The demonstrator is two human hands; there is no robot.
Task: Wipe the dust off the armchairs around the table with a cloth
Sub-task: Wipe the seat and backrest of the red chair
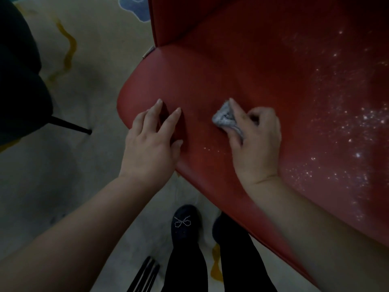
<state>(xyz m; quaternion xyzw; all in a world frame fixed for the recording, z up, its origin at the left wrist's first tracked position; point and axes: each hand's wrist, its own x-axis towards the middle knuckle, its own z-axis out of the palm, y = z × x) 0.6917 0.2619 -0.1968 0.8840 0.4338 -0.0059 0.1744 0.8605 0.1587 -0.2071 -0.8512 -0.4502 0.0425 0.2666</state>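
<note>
Open red seat (263,76) ahead and to the right, speckled with dust, nothing on it. Backrest (273,15) walling off the far side. Left hand (154,140) flat near the seat's left edge, right hand (255,138) just beside, clutching the cloth (224,118). Dark chair (19,81) off left, across bare rug (84,81).

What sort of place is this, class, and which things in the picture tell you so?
Probably a furnished room in a home or a lounge, though that is a guess. The floor is covered by a pale patterned carpet, a red padded armchair stands on it, and a second, dark chair on thin legs sits beside it.
</note>
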